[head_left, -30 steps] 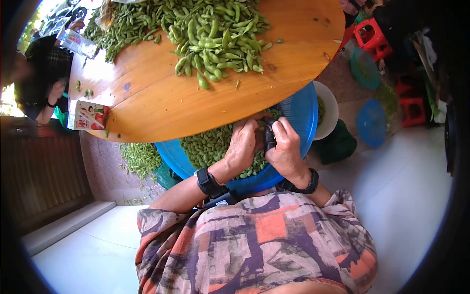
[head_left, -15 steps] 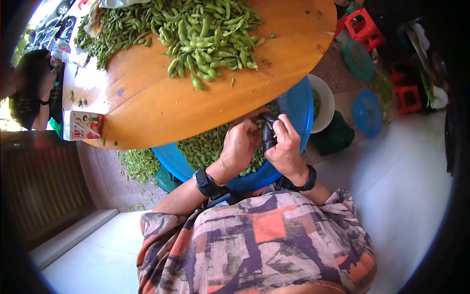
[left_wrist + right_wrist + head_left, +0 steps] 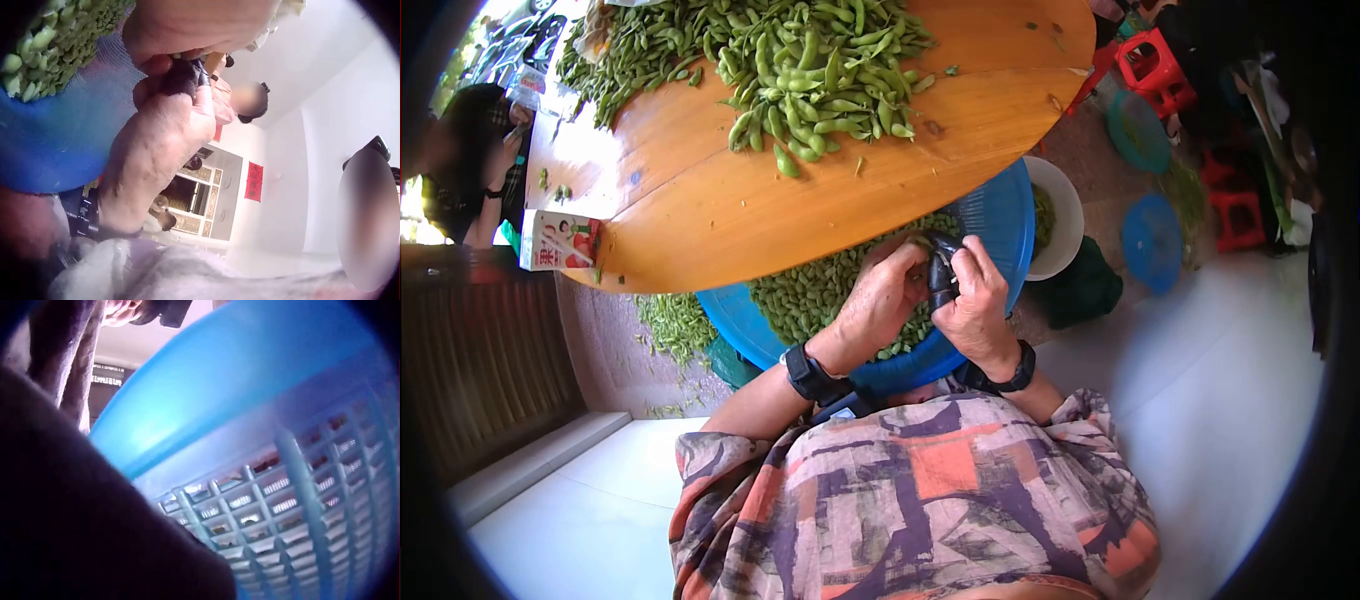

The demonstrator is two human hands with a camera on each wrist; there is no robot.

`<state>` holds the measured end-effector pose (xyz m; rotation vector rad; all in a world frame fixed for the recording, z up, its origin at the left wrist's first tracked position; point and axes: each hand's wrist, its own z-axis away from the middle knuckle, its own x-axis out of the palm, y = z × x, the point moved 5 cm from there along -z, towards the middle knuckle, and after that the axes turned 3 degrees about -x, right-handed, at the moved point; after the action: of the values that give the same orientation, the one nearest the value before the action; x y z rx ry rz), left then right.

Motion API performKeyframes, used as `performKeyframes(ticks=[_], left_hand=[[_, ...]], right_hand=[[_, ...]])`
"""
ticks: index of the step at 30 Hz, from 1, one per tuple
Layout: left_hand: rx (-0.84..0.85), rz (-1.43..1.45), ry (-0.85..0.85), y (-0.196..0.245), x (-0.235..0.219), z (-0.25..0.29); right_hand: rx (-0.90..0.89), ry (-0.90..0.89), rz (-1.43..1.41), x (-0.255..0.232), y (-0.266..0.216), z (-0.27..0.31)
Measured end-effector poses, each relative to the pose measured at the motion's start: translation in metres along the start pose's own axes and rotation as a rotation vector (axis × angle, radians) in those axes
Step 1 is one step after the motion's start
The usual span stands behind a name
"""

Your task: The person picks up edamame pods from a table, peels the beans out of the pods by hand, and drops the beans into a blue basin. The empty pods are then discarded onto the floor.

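In the head view both hands meet over a blue plastic basket [image 3: 1002, 215] holding many shelled green soybeans [image 3: 800, 300]. My left hand [image 3: 875, 295] has its fingers curled in at a small green soybean pod [image 3: 920, 241], mostly hidden by fingers. Against it comes my right hand [image 3: 972, 312], curled, with black coverings [image 3: 941, 280] over its working digits; these dark coverings [image 3: 180, 78] also show in the left wrist view. The two hands' fingertips touch or nearly touch around the pod. The right wrist view shows mainly the basket's rim and slotted side [image 3: 294, 481].
A wooden table [image 3: 800, 220] overhangs the basket, with a heap of whole soybean pods [image 3: 820, 80] and a red-and-white carton [image 3: 560, 240] on it. Right of the basket are a white bowl [image 3: 1065, 225], a blue basin [image 3: 1152, 243] and red stools [image 3: 1155, 72]. Another person [image 3: 470, 165] sits at left.
Both hands stay close together over the basket, their fingers shifting slightly around the pod. The head view has swayed a little; the person at left has lowered an arm.
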<state>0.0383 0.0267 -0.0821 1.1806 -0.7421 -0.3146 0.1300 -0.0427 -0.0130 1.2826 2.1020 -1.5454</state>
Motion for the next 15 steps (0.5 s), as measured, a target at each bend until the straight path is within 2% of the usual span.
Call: performKeyframes(ticks=[1, 3, 4, 6, 9, 11, 12, 13, 14, 15], left_hand=[[0.007, -0.004, 0.007, -0.006, -0.005, -0.001], [-0.182, 0.094, -0.029, -0.017, -0.01, -0.002], [-0.175, 0.085, -0.026, -0.013, -0.008, -0.002], [-0.402, 0.516, -0.047, -0.007, 0.002, 0.002], [-0.387, 0.449, 0.052, 0.016, 0.02, 0.005], [-0.39, 0.438, 0.012, 0.008, 0.015, 0.002], [-0.441, 0.366, 0.026, 0.007, 0.012, 0.004], [-0.492, 0.296, 0.041, 0.006, 0.008, 0.006], [-0.494, 0.293, 0.044, 0.007, 0.002, 0.006], [-0.484, 0.311, -0.067, 0.009, 0.0, 0.005]], right_hand=[[-0.018, 0.015, -0.009, -0.001, -0.002, 0.0], [-0.041, 0.037, -0.025, -0.004, -0.001, 0.001], [-0.05, 0.033, -0.034, -0.005, 0.0, 0.002], [-0.061, 0.04, -0.049, -0.008, 0.004, 0.003], [-0.03, 0.082, -0.082, -0.013, 0.011, -0.001], [0.09, 0.099, -0.328, -0.014, 0.017, -0.003], [0.265, -0.001, -0.465, -0.011, 0.027, 0.002], [0.267, 0.001, -0.469, -0.014, 0.031, 0.003], [0.409, -0.062, -0.737, -0.009, 0.039, 0.005], [0.551, -0.127, -1.006, -0.002, 0.043, 0.007]])
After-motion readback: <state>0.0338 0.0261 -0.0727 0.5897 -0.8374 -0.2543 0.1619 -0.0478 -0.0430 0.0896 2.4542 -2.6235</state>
